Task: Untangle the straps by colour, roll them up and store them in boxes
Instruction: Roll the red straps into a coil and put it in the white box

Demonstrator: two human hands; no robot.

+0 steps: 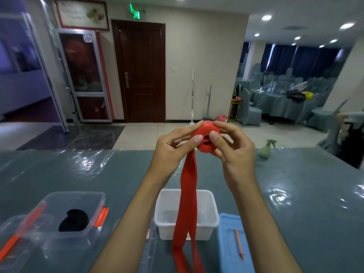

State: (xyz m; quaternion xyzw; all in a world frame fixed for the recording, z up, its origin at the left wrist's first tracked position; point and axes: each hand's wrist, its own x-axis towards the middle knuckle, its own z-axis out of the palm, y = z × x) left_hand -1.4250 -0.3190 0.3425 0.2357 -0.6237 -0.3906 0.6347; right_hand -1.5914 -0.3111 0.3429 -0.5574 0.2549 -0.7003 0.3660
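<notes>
Both my hands hold a red strap roll (206, 133) up in the air above the table. My left hand (175, 144) pinches its left side with thumb and fingers. My right hand (230, 142) grips its right side, thumb on the face of the roll. The loose red strap tail (187, 203) hangs doubled from the roll, down in front of a white open box (212, 217) and past the table's near edge. A rolled black strap (73, 220) lies inside a clear box (59, 205) with orange clasps at the left.
A blue lid (230, 245) with an orange strip lies right of the white box. A green spray bottle (266, 148) stands at the table's far edge. The table (98, 174) has a teal cloth under shiny plastic. A person sits at far right.
</notes>
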